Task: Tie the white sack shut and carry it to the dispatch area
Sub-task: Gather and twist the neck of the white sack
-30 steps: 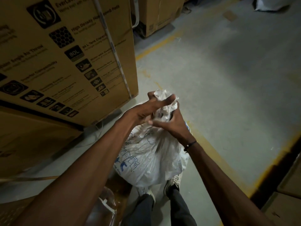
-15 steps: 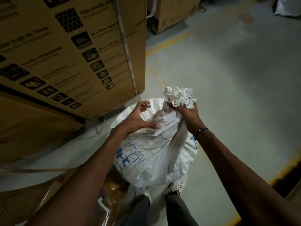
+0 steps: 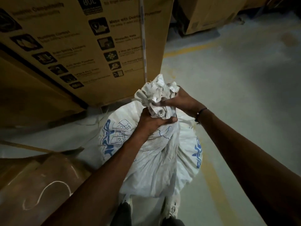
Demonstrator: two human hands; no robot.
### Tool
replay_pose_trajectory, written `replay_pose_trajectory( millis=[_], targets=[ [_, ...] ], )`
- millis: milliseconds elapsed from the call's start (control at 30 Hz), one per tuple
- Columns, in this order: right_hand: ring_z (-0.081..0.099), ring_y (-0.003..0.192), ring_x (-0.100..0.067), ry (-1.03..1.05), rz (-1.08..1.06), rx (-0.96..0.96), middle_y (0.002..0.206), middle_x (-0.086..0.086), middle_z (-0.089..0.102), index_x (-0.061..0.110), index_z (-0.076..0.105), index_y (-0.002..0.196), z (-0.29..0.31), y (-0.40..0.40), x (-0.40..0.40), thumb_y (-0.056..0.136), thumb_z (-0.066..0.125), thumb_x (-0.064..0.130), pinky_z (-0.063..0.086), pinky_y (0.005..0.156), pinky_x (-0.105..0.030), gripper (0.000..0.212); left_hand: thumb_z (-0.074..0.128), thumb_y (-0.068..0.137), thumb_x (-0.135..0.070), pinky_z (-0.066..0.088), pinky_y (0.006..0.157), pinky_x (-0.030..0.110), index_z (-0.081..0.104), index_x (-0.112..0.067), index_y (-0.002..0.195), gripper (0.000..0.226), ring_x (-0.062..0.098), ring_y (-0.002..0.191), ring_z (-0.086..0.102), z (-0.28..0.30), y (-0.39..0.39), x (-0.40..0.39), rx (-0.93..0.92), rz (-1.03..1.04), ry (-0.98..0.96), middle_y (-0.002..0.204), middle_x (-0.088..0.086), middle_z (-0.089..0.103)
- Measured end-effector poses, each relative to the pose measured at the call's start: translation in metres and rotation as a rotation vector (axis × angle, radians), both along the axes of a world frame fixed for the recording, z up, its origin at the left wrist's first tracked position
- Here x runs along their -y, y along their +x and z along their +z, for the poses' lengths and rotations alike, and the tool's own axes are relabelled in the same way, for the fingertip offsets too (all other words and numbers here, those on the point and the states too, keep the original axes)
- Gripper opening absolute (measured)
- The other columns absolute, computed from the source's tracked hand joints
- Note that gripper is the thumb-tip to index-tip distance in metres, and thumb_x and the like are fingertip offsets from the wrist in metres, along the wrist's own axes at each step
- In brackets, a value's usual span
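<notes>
A full white sack (image 3: 156, 160) with blue print stands upright on the floor just in front of my feet. Its mouth is gathered into a crumpled bunch (image 3: 156, 93) at the top. My left hand (image 3: 153, 123) is clenched around the neck right below the bunch. My right hand (image 3: 180, 100) grips the bunch from the right side, a dark band on its wrist. No cord or tie is visible around the neck.
A tall printed cardboard carton (image 3: 84, 46) stands close on the left, right behind the sack. A brown carton with a white cord (image 3: 42, 191) lies at lower left. More cartons (image 3: 210, 15) stand at the back. Grey concrete floor with yellow lines (image 3: 244, 98) stretches right.
My left hand, half a second ago spread loosely on the sack's top, now grips the neck under the bunch. The view has moved closer to the carton and sack.
</notes>
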State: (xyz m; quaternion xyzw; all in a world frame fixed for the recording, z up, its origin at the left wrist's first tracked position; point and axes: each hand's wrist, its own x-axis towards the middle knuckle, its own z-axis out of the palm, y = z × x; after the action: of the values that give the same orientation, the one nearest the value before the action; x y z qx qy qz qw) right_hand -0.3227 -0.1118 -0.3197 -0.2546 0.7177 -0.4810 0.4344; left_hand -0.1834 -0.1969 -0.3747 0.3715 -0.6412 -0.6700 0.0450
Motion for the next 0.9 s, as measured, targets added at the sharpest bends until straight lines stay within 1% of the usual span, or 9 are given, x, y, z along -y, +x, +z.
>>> replay_pose_trajectory(
  millis=[100, 167, 333, 400, 500, 633, 700, 800, 900],
  targets=[
    [0.072, 0.121, -0.015, -0.065, -0.223, 0.012, 0.130, 0.001, 0.075, 0.028, 0.067, 0.135, -0.022, 0.014, -0.020, 0.077, 0.094, 0.022, 0.061, 0.100, -0.029, 0.064, 0.103, 0.058, -0.010, 0.055, 0.085, 0.011, 0.069, -0.008, 0.122, 0.073, 0.009, 0.105, 0.072, -0.005, -0.010, -0.010, 0.071, 0.258, 0.033, 0.116, -0.004, 0.075],
    [0.069, 0.126, -0.012, -0.107, -0.355, 0.078, 0.137, -0.003, 0.071, 0.021, 0.057, 0.149, -0.044, 0.034, -0.047, 0.082, 0.086, 0.026, 0.057, 0.099, -0.029, 0.073, 0.105, 0.051, -0.020, 0.055, 0.090, 0.016, 0.066, -0.009, 0.126, 0.085, 0.011, 0.107, 0.070, -0.004, -0.016, -0.016, 0.116, 0.384, 0.060, 0.120, -0.006, 0.072],
    [0.055, 0.144, -0.010, -0.027, -0.106, -0.157, 0.158, 0.003, 0.054, 0.011, 0.035, 0.164, -0.082, 0.098, -0.077, 0.068, 0.095, 0.015, 0.046, 0.120, -0.030, 0.113, 0.105, 0.055, -0.026, 0.051, 0.091, 0.022, 0.069, -0.004, 0.126, 0.083, 0.018, 0.113, 0.069, 0.001, -0.022, -0.030, 0.268, 0.539, 0.077, 0.121, 0.003, 0.073],
    [0.062, 0.133, -0.012, -0.052, -0.111, -0.162, 0.144, 0.004, 0.061, 0.011, 0.042, 0.156, -0.085, 0.112, -0.057, 0.065, 0.097, 0.010, 0.051, 0.112, -0.030, 0.106, 0.104, 0.058, -0.021, 0.049, 0.084, 0.021, 0.066, -0.003, 0.129, 0.082, 0.020, 0.110, 0.070, 0.003, -0.026, -0.028, 0.272, 0.502, 0.121, 0.124, 0.005, 0.073],
    [0.070, 0.115, -0.010, -0.071, -0.325, -0.164, 0.126, -0.004, 0.070, 0.013, 0.046, 0.143, -0.086, 0.120, -0.028, 0.059, 0.087, 0.045, 0.053, 0.098, -0.021, 0.099, 0.101, 0.062, -0.022, 0.050, 0.075, 0.026, 0.057, -0.002, 0.139, 0.091, 0.021, 0.096, 0.066, 0.019, -0.031, -0.012, 0.353, 0.241, 0.176, 0.119, 0.006, 0.069],
    [0.071, 0.124, -0.019, -0.002, -0.511, -0.138, 0.132, -0.006, 0.074, 0.007, 0.054, 0.144, -0.097, 0.109, -0.013, 0.050, 0.088, 0.059, 0.056, 0.109, -0.039, 0.113, 0.084, 0.070, -0.005, 0.051, 0.055, 0.024, 0.051, 0.004, 0.146, 0.084, 0.024, 0.076, 0.062, 0.028, -0.019, 0.016, 0.314, -0.103, 0.166, 0.096, 0.013, 0.062],
    [0.075, 0.120, -0.019, -0.039, -0.498, -0.059, 0.126, -0.005, 0.079, 0.007, 0.065, 0.138, -0.102, 0.102, -0.009, 0.049, 0.094, 0.051, 0.059, 0.107, -0.039, 0.103, 0.076, 0.065, -0.005, 0.061, 0.075, 0.037, 0.049, -0.002, 0.149, 0.089, 0.028, 0.100, 0.066, 0.023, -0.001, 0.033, 0.308, -0.246, 0.041, 0.118, 0.013, 0.065],
    [0.080, 0.109, -0.023, -0.031, -0.495, 0.110, 0.112, -0.005, 0.084, 0.011, 0.077, 0.119, -0.110, 0.090, -0.013, 0.050, 0.099, 0.030, 0.062, 0.104, -0.044, 0.075, 0.073, 0.083, -0.003, 0.047, 0.106, 0.032, 0.050, -0.020, 0.154, 0.077, 0.026, 0.140, 0.050, 0.006, 0.037, 0.046, 0.290, -0.430, -0.282, 0.154, 0.004, 0.050],
    [0.077, 0.114, -0.036, -0.072, -0.439, 0.233, 0.118, -0.014, 0.082, 0.007, 0.078, 0.116, -0.122, 0.084, -0.018, 0.070, 0.093, -0.001, 0.057, 0.109, -0.057, 0.049, 0.096, 0.069, -0.030, 0.044, 0.111, 0.031, 0.044, -0.026, 0.154, 0.100, 0.017, 0.139, 0.050, -0.031, 0.071, 0.043, 0.197, -0.392, -0.271, 0.152, -0.004, 0.049]
  ],
)
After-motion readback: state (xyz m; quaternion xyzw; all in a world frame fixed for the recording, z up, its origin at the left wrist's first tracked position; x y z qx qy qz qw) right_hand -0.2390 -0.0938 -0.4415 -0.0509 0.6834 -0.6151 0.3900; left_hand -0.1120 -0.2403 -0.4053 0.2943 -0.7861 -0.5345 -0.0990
